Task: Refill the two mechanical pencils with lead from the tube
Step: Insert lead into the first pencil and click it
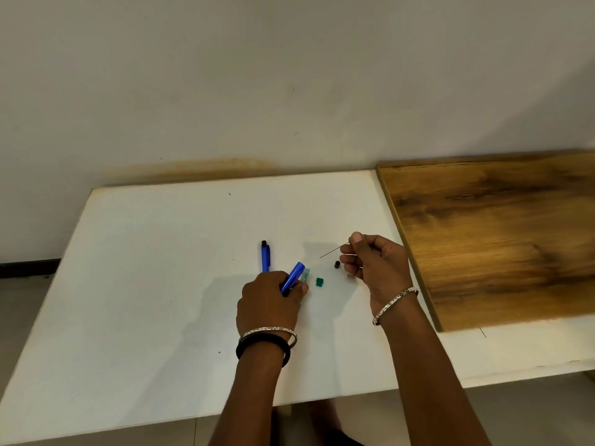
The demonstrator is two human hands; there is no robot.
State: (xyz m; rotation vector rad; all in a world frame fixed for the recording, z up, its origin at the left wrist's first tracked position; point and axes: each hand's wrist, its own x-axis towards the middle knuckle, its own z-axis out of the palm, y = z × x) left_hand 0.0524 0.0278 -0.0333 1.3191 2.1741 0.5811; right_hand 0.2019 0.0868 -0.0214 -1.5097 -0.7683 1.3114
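My left hand (269,300) grips a blue mechanical pencil (293,277), tilted with its open upper end pointing up and to the right. My right hand (375,263) pinches a thin lead stick (331,252) that points left toward that pencil. A second blue pencil (265,255) with a black cap lies on the white table, just behind my left hand. The pale green lead tube (306,274) lies beside the held pencil. Its small green cap (319,282) sits to the right. A small black cap (337,264) rests near my right fingers.
The white table (161,284) stands against a white wall. A wooden board (499,236) lies on its right part, close to my right wrist. Both wrists wear bangles. The table's front edge runs just under my forearms.
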